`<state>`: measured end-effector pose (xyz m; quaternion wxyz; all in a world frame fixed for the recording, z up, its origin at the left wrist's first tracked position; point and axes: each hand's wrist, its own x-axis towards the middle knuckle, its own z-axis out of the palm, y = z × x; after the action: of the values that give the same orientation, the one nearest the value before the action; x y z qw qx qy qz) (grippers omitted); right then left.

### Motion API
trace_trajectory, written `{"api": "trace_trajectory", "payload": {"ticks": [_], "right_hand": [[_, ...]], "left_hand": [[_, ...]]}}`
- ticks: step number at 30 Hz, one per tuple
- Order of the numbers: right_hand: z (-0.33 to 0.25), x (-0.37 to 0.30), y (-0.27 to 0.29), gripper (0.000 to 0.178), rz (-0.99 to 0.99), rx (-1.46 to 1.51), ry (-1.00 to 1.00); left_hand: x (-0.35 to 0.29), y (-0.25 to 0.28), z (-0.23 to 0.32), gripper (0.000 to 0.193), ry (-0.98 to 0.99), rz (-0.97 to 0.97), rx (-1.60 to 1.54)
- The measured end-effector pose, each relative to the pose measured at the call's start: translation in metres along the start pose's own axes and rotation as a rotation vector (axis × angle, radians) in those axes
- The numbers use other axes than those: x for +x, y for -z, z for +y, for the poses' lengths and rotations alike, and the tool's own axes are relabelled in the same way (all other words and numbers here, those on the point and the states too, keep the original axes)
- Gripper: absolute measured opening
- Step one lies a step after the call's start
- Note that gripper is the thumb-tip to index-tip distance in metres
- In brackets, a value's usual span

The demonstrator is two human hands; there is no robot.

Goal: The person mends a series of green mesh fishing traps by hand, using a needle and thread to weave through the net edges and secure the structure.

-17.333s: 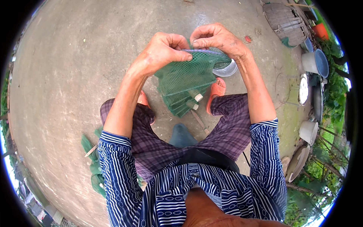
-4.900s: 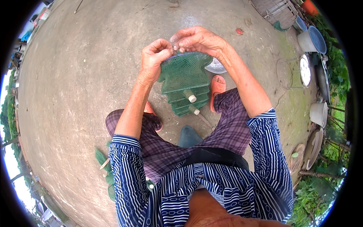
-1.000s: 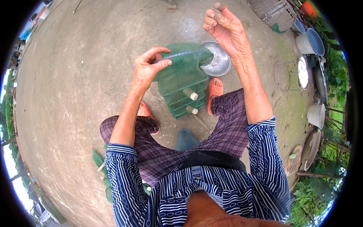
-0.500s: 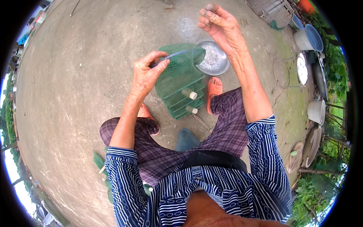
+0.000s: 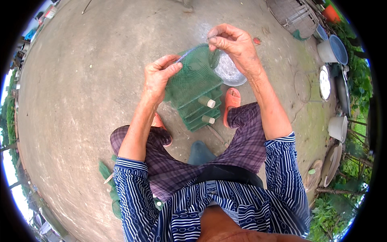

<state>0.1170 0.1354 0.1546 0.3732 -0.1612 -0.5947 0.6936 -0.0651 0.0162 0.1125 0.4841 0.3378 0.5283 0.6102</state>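
A green mesh net trap (image 5: 193,80), folded in tiers, hangs in front of me, with white cylindrical pieces on its near side. Along its top edge runs a blue cord (image 5: 187,54). My left hand (image 5: 159,74) pinches that edge at its left end between thumb and fingers. At the other end, my right hand (image 5: 234,44) is closed, its thumb and fingertips pressed together on the net's far right corner. Whether a thin thread is also in the right fingers is too small to tell. Behind the net, partly covered, sits a round metal basin (image 5: 233,72).
Orange slippers (image 5: 232,100) stand either side of the net on concrete. More green netting (image 5: 106,171) lies by my left side. Along the right stand a white tub with a blue basket (image 5: 332,49), a wire stand (image 5: 308,86), a pale bucket (image 5: 338,128) and a wicker basket (image 5: 296,18).
My right hand has come down from above the basin to the net's top right corner, and its fingers have closed there. My left hand keeps its pinch on the edge.
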Motion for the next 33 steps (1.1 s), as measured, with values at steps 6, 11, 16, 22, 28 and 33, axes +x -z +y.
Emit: {"api": "trace_trajectory", "payload": {"ticks": [6,11,16,22,28,33], "right_hand": [[0.009,-0.002,-0.015,0.014,0.041,-0.253,-0.025],[0.008,-0.007,-0.033,0.016,0.079,-0.424,0.007],[0.007,-0.010,-0.045,0.019,0.103,-0.637,0.166],[0.013,-0.009,-0.048,0.019,0.088,-0.832,0.314],[0.016,-0.010,-0.055,0.016,0.136,-0.868,0.293],[0.019,-0.008,-0.058,0.015,0.141,-0.879,0.289]], "left_hand": [[-0.004,-0.002,0.003,0.021,-0.043,0.018,0.003],[-0.006,-0.003,0.007,0.021,-0.051,0.064,0.114],[-0.005,-0.004,0.015,0.018,-0.069,0.065,0.010],[-0.003,-0.007,0.012,0.020,-0.170,0.016,0.027],[0.001,-0.007,0.008,0.018,-0.215,-0.026,0.032],[0.002,-0.012,0.009,0.015,-0.250,0.006,0.038]]}}
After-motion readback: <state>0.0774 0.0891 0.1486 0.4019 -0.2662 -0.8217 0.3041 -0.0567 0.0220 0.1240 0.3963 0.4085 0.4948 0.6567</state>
